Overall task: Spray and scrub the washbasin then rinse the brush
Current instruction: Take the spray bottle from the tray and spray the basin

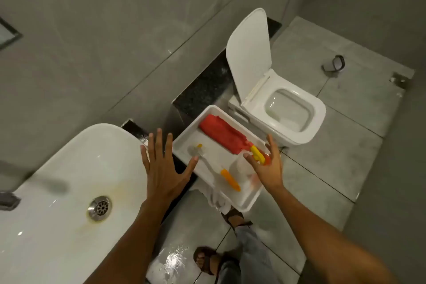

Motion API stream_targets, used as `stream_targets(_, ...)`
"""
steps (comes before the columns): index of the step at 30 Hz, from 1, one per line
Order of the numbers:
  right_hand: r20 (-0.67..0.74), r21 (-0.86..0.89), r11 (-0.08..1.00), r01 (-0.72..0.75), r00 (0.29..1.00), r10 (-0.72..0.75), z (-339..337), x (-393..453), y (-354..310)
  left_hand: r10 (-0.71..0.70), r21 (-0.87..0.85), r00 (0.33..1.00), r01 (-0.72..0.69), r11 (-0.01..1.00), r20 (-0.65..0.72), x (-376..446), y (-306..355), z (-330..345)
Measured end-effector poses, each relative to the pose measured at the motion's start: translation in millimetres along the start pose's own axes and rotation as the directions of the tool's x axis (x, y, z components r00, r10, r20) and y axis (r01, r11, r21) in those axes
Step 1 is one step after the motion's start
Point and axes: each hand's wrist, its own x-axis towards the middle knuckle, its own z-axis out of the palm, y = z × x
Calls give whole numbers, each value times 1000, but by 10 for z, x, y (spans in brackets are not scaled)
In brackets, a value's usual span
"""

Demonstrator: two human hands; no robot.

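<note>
From the head camera, a white tray [184, 143] serves as the landmark, sitting between the washbasin [69, 168] and the toilet [290, 108]. The washbasin lies just to the tray's left, white, with yellowish staining around its metal drain [99, 208]. Inside the tray, a brush [207, 166] with a white head and an orange handle lies diagonally across the middle. A red cloth [221, 135] is at the tray's far side, and a spray bottle [239, 166] with a yellow and red trigger lies at its right end.

The left hand [162, 168] hovers over the tray's left edge, fingers spread, palm down, grasping nothing; its thumb tip is over the brush head. The right hand [268, 166] is also released, fingers splayed, over the tray's right end just above the spray bottle's trigger; whether it touches the bottle cannot be told.

Below the tray, the wet floor [175, 258] shows two sandalled feet.
</note>
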Motion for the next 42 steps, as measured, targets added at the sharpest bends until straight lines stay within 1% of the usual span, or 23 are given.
stream_targets(3, -17, 120, 986, -113, 993, 116, 130, 76, 171, 16, 5, 999, -15, 1000, -42, 30, -78, 78)
stream_targets(5, -73, 215, 958, -187, 976, 207, 216, 122, 330, 32, 8, 997, -32, 999, -67, 36, -111, 119)
stream_targets(7, -148, 243, 946, -213, 956, 253, 308, 184, 464, 36, -4, 996, -36, 999, -87, 41, -137, 184)
stream_targets(8, -170, 229, 948, -219, 950, 261, 353, 211, 507, 45, -2, 993, -45, 999, -109, 55, -161, 213)
stream_targets(10, -193, 237, 952, -193, 951, 241, 451, 269, 577, 36, 5, 991, -36, 999, -125, 62, -161, 224)
stream_targets(13, -157, 298, 947, -121, 972, 174, 540, 376, 580, 34, 10, 989, -33, 999, -146, 60, -149, 230)
stream_targets(15, -145, 245, 966, -87, 982, 125, 585, 435, 543, 34, 12, 988, -33, 999, -152, 60, -144, 222)
stream_targets(18, -146, 98, 994, -58, 987, 72, 638, 490, 497, 34, 22, 989, -31, 999, -146, 63, -146, 212)
stream_targets(20, -153, 72, 996, -49, 986, 60, 650, 484, 433, 34, 29, 990, -30, 999, -138, 59, -158, 212)
stream_targets(24, -137, 112, 991, -69, 987, 84, 603, 385, 245, 33, 24, 992, -30, 999, -119, 43, -152, 191)
stream_targets(27, -151, 150, 988, -41, 986, 64, 543, 257, -35, 27, -7, 997, -28, 1000, -76, -3, -112, 112)
stream_targets(30, -81, 194, 981, -14, 996, 31, 472, 121, -350, 36, -63, 998, -38, 997, -42, -80, -59, -20)
stream_targets(31, -59, 219, 976, -11, 998, 24, 451, 46, -478, 35, -78, 998, -38, 996, -50, -124, -40, -105)
stream_targets(34, 14, 248, 969, 24, 999, -29, 408, -241, -902, 23, -112, 994, -35, 993, -106, -282, -20, -352)
stream_targets(36, 84, 348, 937, 0, 996, -31, 383, -453, -1230, 0, -133, 989, -20, 991, -148, -383, -27, -489)
stream_targets(37, 123, 394, 919, -11, 992, -40, 372, -569, -1401, -22, -141, 986, -2, 990, -166, -444, -51, -560)
stream_targets(39, 205, 431, 902, -25, 976, -71, 392, -823, -1700, -69, -152, 977, 38, 988, -201, -573, -150, -679)
stream_targets(42, 377, 482, 870, -103, 921, -99, 512, -1246, -2000, -137, -193, 959, 89, 977, -250, -792, -358, -785)
